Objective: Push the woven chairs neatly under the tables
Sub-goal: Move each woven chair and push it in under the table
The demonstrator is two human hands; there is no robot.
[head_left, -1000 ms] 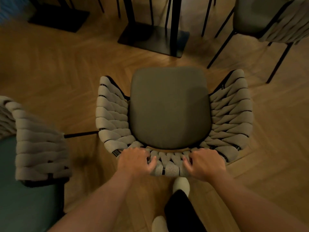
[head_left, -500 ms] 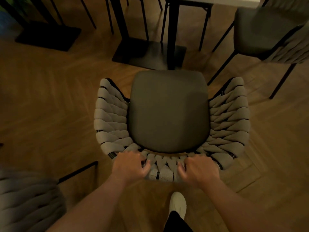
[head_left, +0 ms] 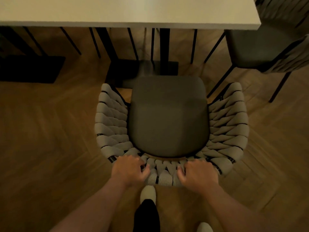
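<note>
A woven chair [head_left: 168, 118] with a dark grey seat cushion and pale braided back and arms stands in the middle of the view, facing a white table [head_left: 127, 12] across the top. The seat's front edge is near the table's black pedestal base [head_left: 142, 69], short of the tabletop edge. My left hand [head_left: 129, 170] grips the left part of the woven backrest top. My right hand [head_left: 198, 175] grips the right part of it. Both hands have fingers curled over the weave.
A second woven chair [head_left: 260, 47] stands at the upper right, partly under the table's corner. Thin black chair legs show under the table. Another black base plate [head_left: 31, 69] lies at the left. The floor is herringbone wood. My feet are behind the chair.
The chair has moved forward toward the table with both hands holding its back. The white tabletop has come into view, and the woven chair at the lower left has dropped out of view.
</note>
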